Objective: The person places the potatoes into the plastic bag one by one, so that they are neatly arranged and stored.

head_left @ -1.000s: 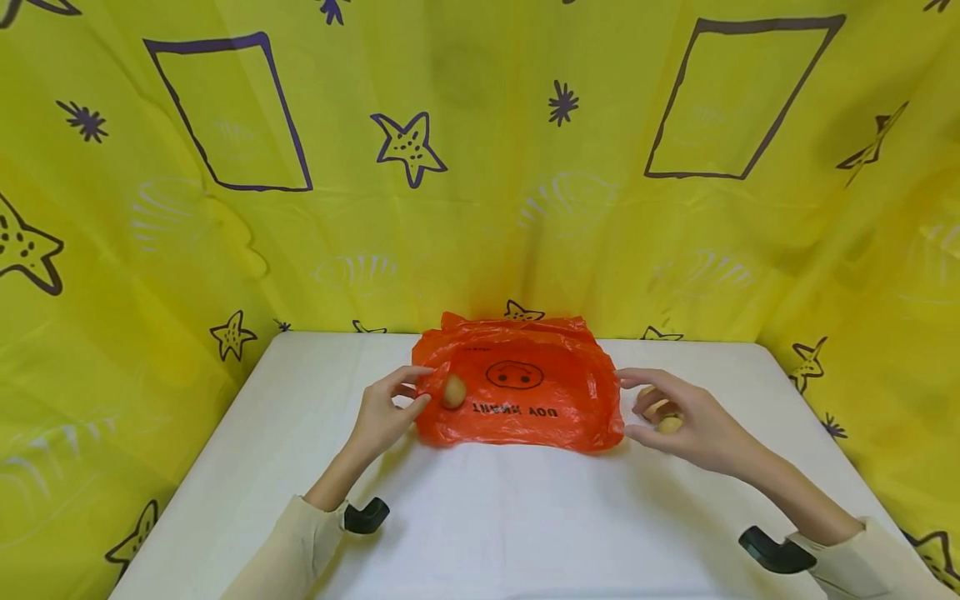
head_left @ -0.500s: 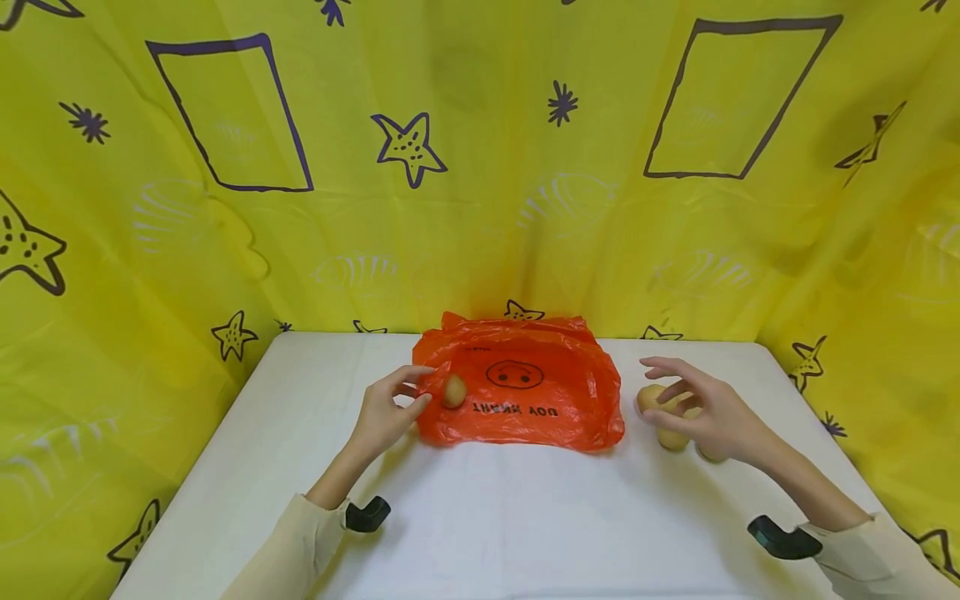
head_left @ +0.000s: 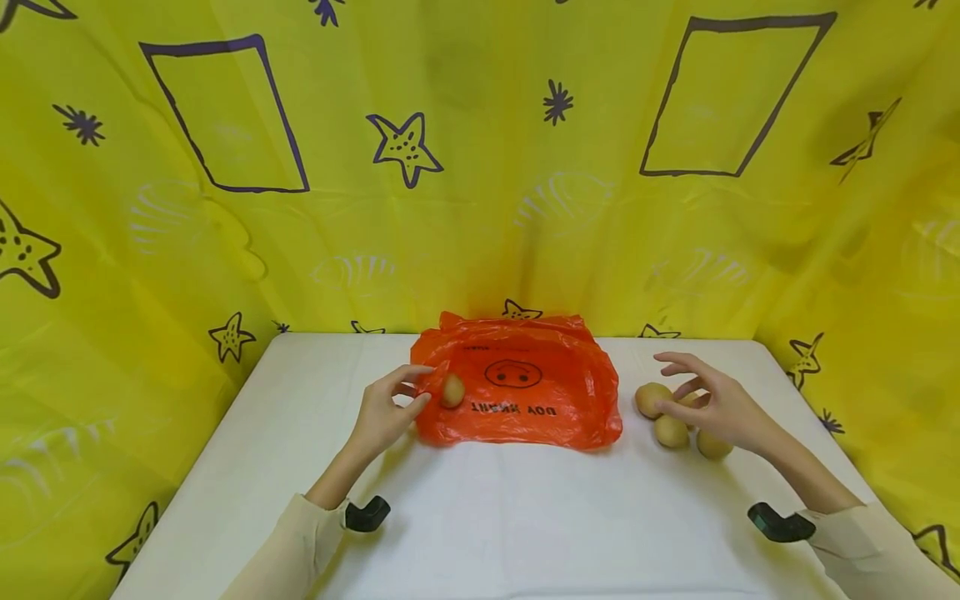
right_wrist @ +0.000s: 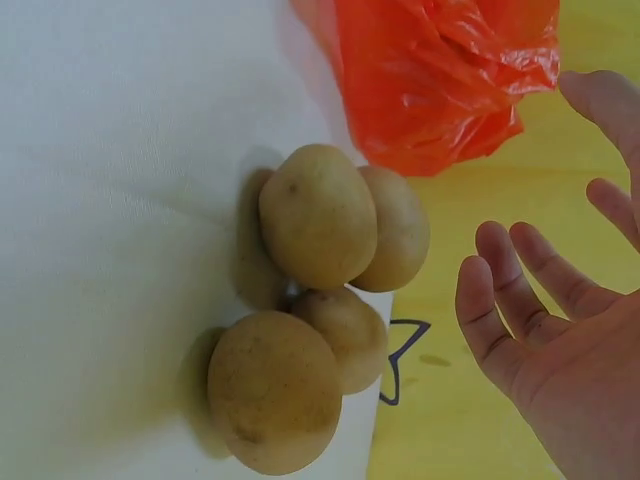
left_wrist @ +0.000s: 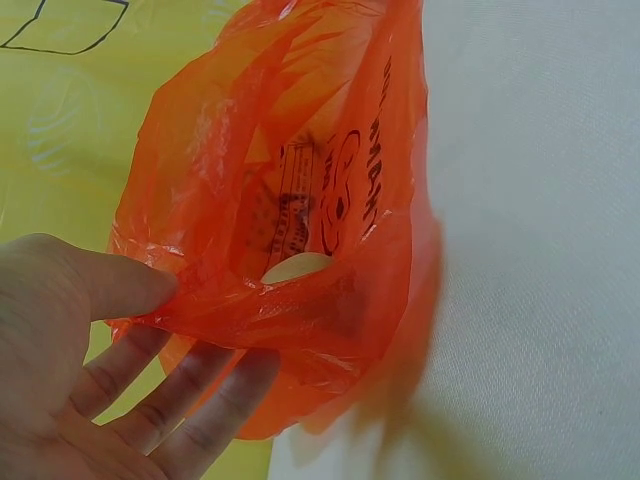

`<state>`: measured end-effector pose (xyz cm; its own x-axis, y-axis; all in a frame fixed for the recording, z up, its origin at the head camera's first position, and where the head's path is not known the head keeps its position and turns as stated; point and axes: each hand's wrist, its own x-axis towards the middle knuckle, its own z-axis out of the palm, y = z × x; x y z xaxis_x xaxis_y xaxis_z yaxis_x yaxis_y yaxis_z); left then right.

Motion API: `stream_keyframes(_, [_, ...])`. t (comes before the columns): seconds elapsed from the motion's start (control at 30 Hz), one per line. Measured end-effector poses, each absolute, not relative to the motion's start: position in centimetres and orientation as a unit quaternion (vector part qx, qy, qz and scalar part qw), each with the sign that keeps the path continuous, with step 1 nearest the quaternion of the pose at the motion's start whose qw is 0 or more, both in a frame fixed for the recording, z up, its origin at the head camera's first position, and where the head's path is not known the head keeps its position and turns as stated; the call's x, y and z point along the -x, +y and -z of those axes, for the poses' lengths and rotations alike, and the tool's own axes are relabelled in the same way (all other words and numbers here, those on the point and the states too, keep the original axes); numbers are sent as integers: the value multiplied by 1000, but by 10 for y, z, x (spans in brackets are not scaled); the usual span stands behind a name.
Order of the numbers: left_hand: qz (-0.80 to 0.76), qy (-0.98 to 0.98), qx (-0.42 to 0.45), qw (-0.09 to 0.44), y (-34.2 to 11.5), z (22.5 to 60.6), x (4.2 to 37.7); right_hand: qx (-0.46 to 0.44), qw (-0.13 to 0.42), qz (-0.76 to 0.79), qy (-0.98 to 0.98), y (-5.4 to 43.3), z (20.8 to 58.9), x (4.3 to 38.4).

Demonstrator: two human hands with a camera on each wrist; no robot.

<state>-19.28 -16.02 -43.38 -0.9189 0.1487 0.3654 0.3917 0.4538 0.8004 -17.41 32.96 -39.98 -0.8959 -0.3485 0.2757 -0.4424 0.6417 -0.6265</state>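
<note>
A red plastic bag [head_left: 513,425] lies with its mouth spread, showing a printed pig snout and lettering. My left hand [head_left: 386,417] pinches the bag's left rim between thumb and fingers. Inside the bag, near that rim, sits one potato [head_left: 453,391]; the left wrist view shows only the top of this potato [left_wrist: 297,267]. To the right of the bag my right hand [head_left: 716,406] hovers over several potatoes [head_left: 671,432], its fingers loosely bent and holding nothing. In the right wrist view those potatoes [right_wrist: 318,215] are clustered together, apart from the hand [right_wrist: 590,360].
A white table [head_left: 480,517] carries everything. Yellow curtains [head_left: 480,233] with drawn starfish hang close behind it and along both sides. Each wrist wears a black device, one on the left [head_left: 367,515] and one on the right [head_left: 780,523].
My right hand has moved right, away from the bag's right edge, to above the potatoes, which are now better exposed. My left hand keeps its hold on the rim.
</note>
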Motion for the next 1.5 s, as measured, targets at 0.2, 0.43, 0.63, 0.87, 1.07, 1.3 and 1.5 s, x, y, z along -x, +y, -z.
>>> stream_keyframes(0.2, [498,-845,153,121,-161,434,192,-196,40,-352,-914,335,405,181])
stream_keyframes(0.43, [501,-844,153,118,-161,433,192,-178,23,-340,-923,339,413,189])
stream_keyframes(0.63, [499,-844,156,122,-161,434,192,-175,12,-329,-928,341,421,195])
stream_keyframes(0.87, [502,-842,156,121,-160,433,192,-180,16,-316,-931,342,427,200])
stream_keyframes(1.07, [505,-840,158,121,-160,434,193,-180,14,-304,-935,340,428,202])
stream_keyframes(1.3, [503,-841,157,120,-159,434,193,-169,5,-274,-947,340,429,202])
stream_keyframes(1.5, [501,-844,151,116,-158,434,192,-155,-6,-269,-950,339,431,203])
